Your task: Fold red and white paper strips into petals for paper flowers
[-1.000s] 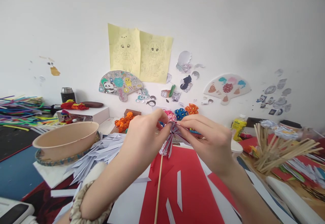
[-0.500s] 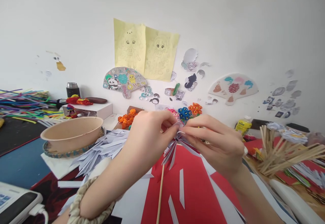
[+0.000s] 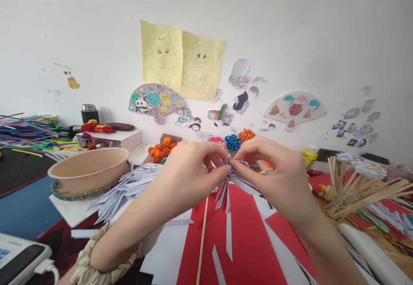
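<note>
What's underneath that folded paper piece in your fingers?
Below the folded paper piece, a thin wooden stick runs down over red paper strewn with white strips. The left hand hides the stick's top end.

Tan bowl (image 3: pixel 88 168) at left, touching a heap of white paper strips (image 3: pixel 129 186); bundled wooden sticks (image 3: pixel 358 188) at right; two yellow drawings (image 3: pixel 182 63) above a decorated paper fan (image 3: pixel 156 102) on the wall.

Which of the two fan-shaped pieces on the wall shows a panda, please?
The left fan, below the yellow drawings: its panda sits near the left edge. The right fan bears a red character instead.
</note>
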A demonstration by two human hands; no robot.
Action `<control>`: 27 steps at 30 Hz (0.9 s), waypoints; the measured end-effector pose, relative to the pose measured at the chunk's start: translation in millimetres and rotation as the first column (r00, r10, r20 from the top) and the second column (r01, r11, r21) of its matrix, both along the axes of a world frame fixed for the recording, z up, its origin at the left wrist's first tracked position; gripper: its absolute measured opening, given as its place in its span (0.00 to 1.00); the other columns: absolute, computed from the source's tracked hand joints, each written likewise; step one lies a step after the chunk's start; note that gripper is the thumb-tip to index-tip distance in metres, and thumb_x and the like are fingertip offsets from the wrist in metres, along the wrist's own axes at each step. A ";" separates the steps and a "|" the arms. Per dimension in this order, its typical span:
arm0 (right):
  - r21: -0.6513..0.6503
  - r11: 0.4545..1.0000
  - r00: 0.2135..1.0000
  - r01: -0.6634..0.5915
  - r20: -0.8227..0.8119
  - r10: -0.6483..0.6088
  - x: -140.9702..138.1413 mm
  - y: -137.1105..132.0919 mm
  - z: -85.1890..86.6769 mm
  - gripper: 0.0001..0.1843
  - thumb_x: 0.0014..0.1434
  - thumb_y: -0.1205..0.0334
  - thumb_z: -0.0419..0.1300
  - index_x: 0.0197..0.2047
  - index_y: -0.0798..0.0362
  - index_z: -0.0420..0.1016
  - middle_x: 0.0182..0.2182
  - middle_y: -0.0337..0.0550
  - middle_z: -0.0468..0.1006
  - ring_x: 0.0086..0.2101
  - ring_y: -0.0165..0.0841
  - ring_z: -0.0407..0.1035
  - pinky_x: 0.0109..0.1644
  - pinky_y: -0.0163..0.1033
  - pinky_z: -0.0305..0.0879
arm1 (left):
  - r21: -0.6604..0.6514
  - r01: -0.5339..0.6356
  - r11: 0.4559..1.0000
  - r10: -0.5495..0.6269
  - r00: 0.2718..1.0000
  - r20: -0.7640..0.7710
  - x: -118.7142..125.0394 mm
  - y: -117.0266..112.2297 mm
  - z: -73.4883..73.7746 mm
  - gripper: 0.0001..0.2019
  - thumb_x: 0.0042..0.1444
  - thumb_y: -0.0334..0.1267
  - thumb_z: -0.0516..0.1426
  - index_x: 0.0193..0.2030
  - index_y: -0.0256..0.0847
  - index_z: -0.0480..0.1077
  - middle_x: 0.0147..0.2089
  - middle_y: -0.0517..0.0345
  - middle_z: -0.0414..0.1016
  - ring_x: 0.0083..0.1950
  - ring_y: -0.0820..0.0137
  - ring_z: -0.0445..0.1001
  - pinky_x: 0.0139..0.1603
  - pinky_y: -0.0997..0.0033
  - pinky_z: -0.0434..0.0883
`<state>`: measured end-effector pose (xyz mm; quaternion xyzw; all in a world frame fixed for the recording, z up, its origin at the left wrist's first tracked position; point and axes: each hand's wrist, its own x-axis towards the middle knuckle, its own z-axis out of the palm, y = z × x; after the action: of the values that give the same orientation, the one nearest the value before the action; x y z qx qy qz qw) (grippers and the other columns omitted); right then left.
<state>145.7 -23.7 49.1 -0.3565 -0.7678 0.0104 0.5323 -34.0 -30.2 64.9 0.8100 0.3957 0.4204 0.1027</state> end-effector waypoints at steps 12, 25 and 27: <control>-0.599 0.697 0.919 -0.393 -0.274 0.283 27.3 18.6 2.6 0.33 0.51 0.42 0.70 0.56 0.49 0.74 0.46 0.52 0.80 0.40 0.41 0.79 0.41 0.43 0.77 | 0.080 -0.296 0.952 0.287 0.952 0.108 2.7 2.7 -2.4 0.05 0.53 0.31 0.59 0.31 0.43 0.77 0.29 0.61 0.82 0.31 0.65 0.79 0.28 0.69 0.69; -0.577 0.572 0.796 -0.582 -0.549 0.256 -6.1 17.3 -5.3 0.17 0.55 0.53 0.69 0.44 0.55 0.82 0.35 0.46 0.84 0.36 0.39 0.78 0.46 0.45 0.73 | 0.088 -0.250 0.964 0.227 0.950 0.214 1.3 -0.1 -1.4 0.02 0.58 0.35 0.60 0.34 0.43 0.74 0.32 0.62 0.82 0.29 0.69 0.79 0.31 0.68 0.72; -0.564 0.602 0.802 -0.565 -0.545 0.242 -7.3 16.5 -6.0 0.17 0.54 0.53 0.70 0.42 0.55 0.82 0.36 0.46 0.84 0.37 0.39 0.78 0.47 0.44 0.72 | 0.140 -0.285 0.948 0.256 0.948 0.191 0.9 -0.5 -2.8 0.02 0.57 0.33 0.60 0.33 0.43 0.74 0.31 0.62 0.82 0.27 0.70 0.78 0.31 0.69 0.71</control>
<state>138.4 -7.2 43.0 -0.3323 -0.6336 0.5008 0.4871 -33.1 -30.7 62.1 0.7147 0.4569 0.5295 0.0097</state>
